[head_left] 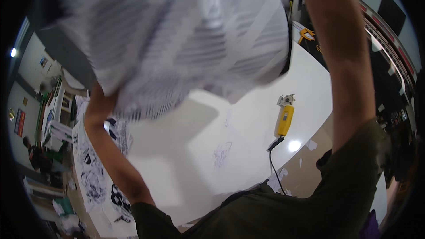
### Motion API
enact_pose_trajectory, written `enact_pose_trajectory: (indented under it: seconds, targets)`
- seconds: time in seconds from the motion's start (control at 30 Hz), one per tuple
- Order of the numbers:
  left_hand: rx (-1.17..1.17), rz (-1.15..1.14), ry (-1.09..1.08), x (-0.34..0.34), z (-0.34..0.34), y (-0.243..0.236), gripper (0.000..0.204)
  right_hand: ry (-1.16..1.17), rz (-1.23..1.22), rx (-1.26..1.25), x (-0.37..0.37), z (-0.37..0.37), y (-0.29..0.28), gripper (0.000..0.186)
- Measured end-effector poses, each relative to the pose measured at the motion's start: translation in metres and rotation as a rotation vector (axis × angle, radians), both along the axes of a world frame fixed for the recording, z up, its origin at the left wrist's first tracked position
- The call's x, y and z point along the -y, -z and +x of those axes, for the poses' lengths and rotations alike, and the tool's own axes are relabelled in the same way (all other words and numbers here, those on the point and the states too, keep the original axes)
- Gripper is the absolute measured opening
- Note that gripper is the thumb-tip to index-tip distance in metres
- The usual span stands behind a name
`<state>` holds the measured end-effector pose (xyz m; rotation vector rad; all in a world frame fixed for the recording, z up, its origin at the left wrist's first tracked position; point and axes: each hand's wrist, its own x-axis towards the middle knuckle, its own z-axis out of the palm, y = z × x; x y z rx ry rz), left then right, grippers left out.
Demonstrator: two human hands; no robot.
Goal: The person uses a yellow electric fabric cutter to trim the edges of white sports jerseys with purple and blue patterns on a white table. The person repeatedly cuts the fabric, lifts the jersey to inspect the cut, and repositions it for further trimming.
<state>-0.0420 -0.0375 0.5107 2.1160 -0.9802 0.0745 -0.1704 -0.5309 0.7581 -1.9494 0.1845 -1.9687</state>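
A large piece of white fabric with dark grey stripes [195, 40] hangs raised above the table, blurred by motion and filling the upper middle of the view. My left hand [102, 96] is at its lower left edge, with the fingers hidden behind the cloth. On the right, my right forearm [347, 57] reaches up past the top edge, so that hand is out of sight. A yellow handheld electric cutter [285, 119] with a round metal head lies on the white table [248, 159], its black cord running toward me.
Along the table's left side lies a heap of patterned white and dark fabric [95, 179]. Paper or cloth scraps [311, 145] lie on the floor at the right. A person in dark clothes [39, 157] is far off at the left. Dark shelving [394, 79] lines the right.
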Motion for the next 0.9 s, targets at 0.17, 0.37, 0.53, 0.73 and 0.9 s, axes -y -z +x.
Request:
enact_pose_trajectory:
  seconds: [0.17,0.37,0.53,0.73,0.9]
  targets:
    - [-0.577,0.108,-0.263,-0.179,-0.01,0.119,0.054,-0.29,0.319,-0.638,-0.003,0.175,0.159,0.053]
    - [-0.564,0.129,-0.716,-0.296,-0.046,0.256,0.064,-0.831,0.62,-1.013,-0.11,0.136,0.556,0.044]
    - [-0.47,0.333,-0.67,-0.386,-0.108,0.417,0.053,-0.348,-0.015,-1.465,-0.221,-0.052,0.768,0.069]
    - [-0.131,0.387,-0.807,-0.35,-0.204,0.442,0.057,-0.93,-0.082,-2.066,-0.334,-0.231,0.651,0.043]
    - [-0.229,0.494,-0.838,-0.382,-0.213,0.469,0.033,-0.811,0.117,-1.752,-0.357,-0.208,0.651,0.042]
